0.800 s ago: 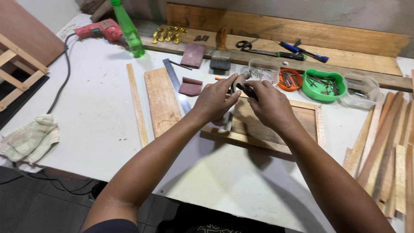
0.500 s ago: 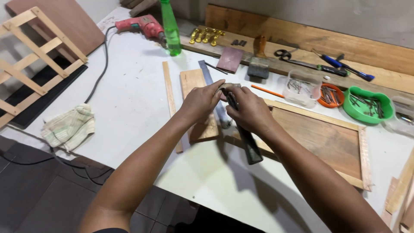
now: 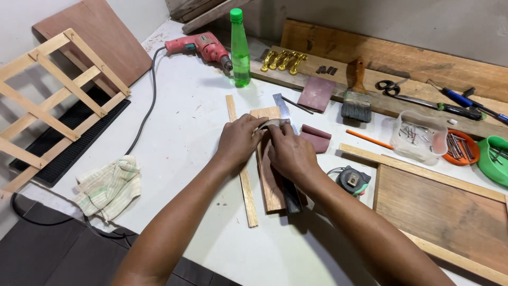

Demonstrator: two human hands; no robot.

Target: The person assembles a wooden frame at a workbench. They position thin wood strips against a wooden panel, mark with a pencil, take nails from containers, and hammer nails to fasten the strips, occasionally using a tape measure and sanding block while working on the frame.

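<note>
desk [image 3: 174,159]: white top, carrying everything below.
frame [image 3: 58,90]: slatted wooden frame sitting at the far left, well apart from the hands.
panel [image 3: 444,212]: framed wooden panel lying at the right edge of the desk, untouched.
drill [image 3: 198,45]: red, lying at the back near a green bottle [image 3: 239,47]; cord trailing off the left side.
board [image 3: 271,185]: short flat board lying in the middle of the desk, long side running away from the person; both hands sitting over its far end.
strip [image 3: 242,169]: thin wooden strip lying just beside the board on its left.
left hand [image 3: 241,140]: curled, pressing down on the board's far end, fingertips meeting the right hand.
right hand [image 3: 288,153]: curled over the board; a dark bar is showing under the wrist, cannot tell whether it is being gripped.
small piece [image 3: 275,123]: something grey pinched between the fingertips of both hands; too hidden to tell what it is.
step: looks like both hands are setting or adjusting that small piece at the board's far end, early in working it.
next move: judging from this, the board is needing a steady hold-down from one hand while the other is aligning the piece square to the edge.
brush [image 3: 355,103]: lying behind the hands, idle.
tape measure [image 3: 352,180]: sitting just right of the right wrist.
</note>
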